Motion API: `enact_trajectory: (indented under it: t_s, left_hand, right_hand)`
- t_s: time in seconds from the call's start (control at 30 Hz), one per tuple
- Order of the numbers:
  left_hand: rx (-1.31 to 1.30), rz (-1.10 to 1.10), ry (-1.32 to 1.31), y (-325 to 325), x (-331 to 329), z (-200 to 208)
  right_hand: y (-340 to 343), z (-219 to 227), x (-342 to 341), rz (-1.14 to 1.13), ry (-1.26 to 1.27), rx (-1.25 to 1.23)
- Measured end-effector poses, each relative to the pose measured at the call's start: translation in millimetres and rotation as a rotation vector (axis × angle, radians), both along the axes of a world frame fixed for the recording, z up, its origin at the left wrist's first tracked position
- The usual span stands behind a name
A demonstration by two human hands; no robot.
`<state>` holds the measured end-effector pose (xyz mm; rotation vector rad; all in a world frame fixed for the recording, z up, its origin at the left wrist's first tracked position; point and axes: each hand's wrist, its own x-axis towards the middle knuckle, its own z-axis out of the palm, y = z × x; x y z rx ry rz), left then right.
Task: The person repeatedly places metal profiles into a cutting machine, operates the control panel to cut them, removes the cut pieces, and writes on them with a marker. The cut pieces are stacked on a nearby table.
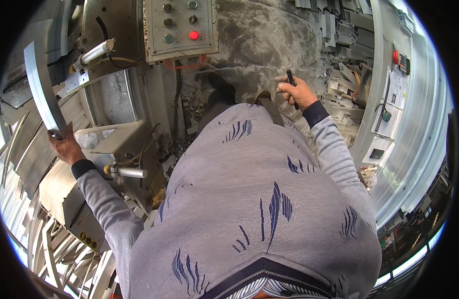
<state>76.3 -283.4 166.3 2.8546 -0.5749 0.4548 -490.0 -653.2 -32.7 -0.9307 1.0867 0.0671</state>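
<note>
My left hand [65, 146] grips the lower end of a long flat aluminium strip [41, 84] that rises toward the upper left, beside a metal machine block [102, 142]. My right hand [297, 92] is out to the right of my body, its fingers closed around a thin black marker-like tool [292, 84] that points up. My grey patterned sweater fills the middle of the view and hides what lies below it.
A control panel [179, 27] with knobs and a lit red button stands ahead. Pneumatic cylinders [95, 52] sit on the machine at left. Cut aluminium profiles [341, 70] are piled at right, more profiles [55, 244] at lower left. A bench with papers [396, 87] runs along the right.
</note>
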Motion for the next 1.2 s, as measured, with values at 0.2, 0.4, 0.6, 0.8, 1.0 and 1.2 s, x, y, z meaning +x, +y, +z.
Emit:
enact_trajectory:
  t_s: [0.2, 0.4, 0.6, 0.8, 1.0, 1.2]
  left_hand:
    - [-0.058, -0.332, 0.167, -84.7, -142.2, 16.7]
    - [-0.088, -0.583, 0.724, -175.0, -257.6, -11.7]
    - [-0.157, -0.944, 1.141, -257.2, -338.0, -37.5]
    - [-0.029, -1.113, 1.202, -324.5, -383.2, -30.3]
    - [-0.153, -1.256, 1.271, -341.6, -359.6, -45.5]
    - [-0.077, -1.151, 1.364, -337.3, -338.0, -69.9]
  right_hand:
    - [30.2, -32.4, -69.5, -0.276, -0.117, 0.015]
    - [29.2, -32.5, -139.6, -0.470, -0.054, -0.167]
    - [29.1, 29.3, -141.3, -0.668, -0.176, -0.116]
    - [60.0, 35.2, -103.7, -0.431, -0.852, 0.376]
    - [56.8, 9.1, -167.9, -1.141, 0.175, -0.057]
    - [78.2, 44.0, -119.7, -0.346, -0.728, 0.318]
